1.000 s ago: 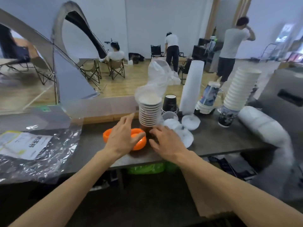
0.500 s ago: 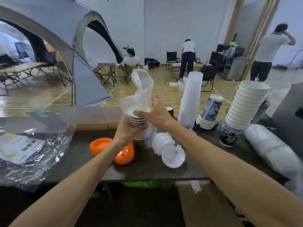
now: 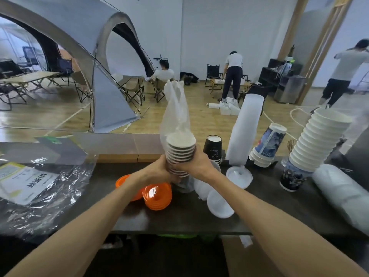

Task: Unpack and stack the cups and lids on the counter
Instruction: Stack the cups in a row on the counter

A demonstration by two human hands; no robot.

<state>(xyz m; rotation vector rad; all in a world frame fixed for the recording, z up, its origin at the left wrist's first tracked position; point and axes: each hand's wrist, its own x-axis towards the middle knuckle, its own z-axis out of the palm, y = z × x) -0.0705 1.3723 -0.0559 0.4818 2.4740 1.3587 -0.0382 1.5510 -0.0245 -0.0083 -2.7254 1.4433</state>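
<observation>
A stack of dark paper cups [image 3: 180, 150] with white insides stands raised above the dark counter [image 3: 179, 218], still partly wrapped in a clear plastic sleeve [image 3: 175, 108] that rises above it. My left hand [image 3: 159, 171] grips the lower part of the stack from the left. My right hand [image 3: 196, 163] grips it from the right. Orange lids [image 3: 157, 195] lie just below my left hand. White lids [image 3: 219, 203] lie loose to the right.
A black cup [image 3: 213, 146], a tall sleeve of white lids [image 3: 244, 130], printed cups [image 3: 268, 145] and a leaning tower of white cups [image 3: 317, 144] stand at the right. Crumpled plastic wrap with a label [image 3: 30, 188] covers the left. People stand in the hall behind.
Both hands went from resting on the counter by the orange lids to gripping the wrapped cup stack and lifting it. The camera view tilted upward.
</observation>
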